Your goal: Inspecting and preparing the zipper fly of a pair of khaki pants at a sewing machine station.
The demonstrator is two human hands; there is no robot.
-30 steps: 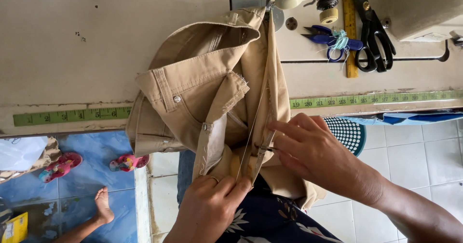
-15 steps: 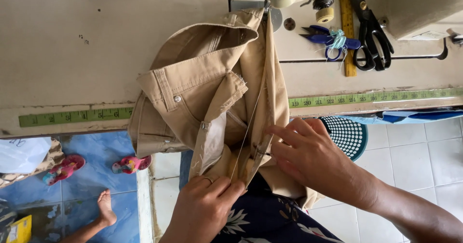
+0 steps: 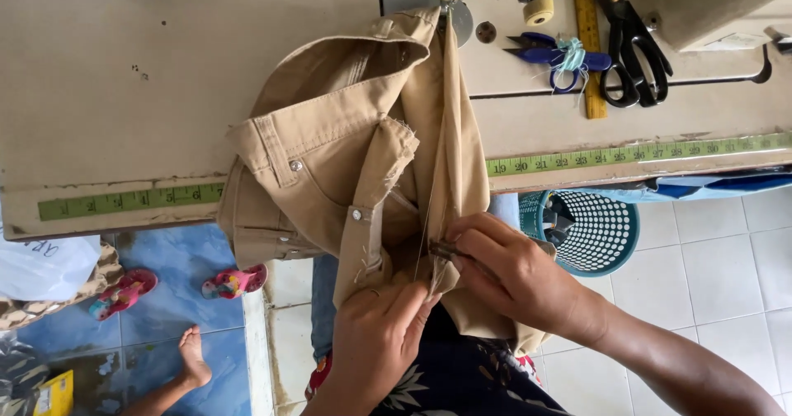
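A pair of tan trousers (image 3: 346, 144) hangs over the front edge of a sewing table (image 3: 124, 78), its upper part lying under the machine's needle area. My left hand (image 3: 375, 338) pinches the lower fabric edge from below. My right hand (image 3: 520, 276) grips a small dark metal tool (image 3: 445, 251), its tip set against a seam of the trousers. Loose threads show along the frayed seam edge.
Black scissors (image 3: 631, 44), blue snips (image 3: 553, 53) and a yellow ruler (image 3: 587, 36) lie on the table at right. A green measuring tape (image 3: 635, 152) runs along its front edge. A teal perforated basket (image 3: 590, 230) stands on the tiled floor. Another person's bare foot (image 3: 194, 358) and pink sandals (image 3: 235, 281) are at lower left.
My right hand has shifted slightly along the seam with the tool. My left hand has kept its hold on the fabric. The trousers have barely moved.
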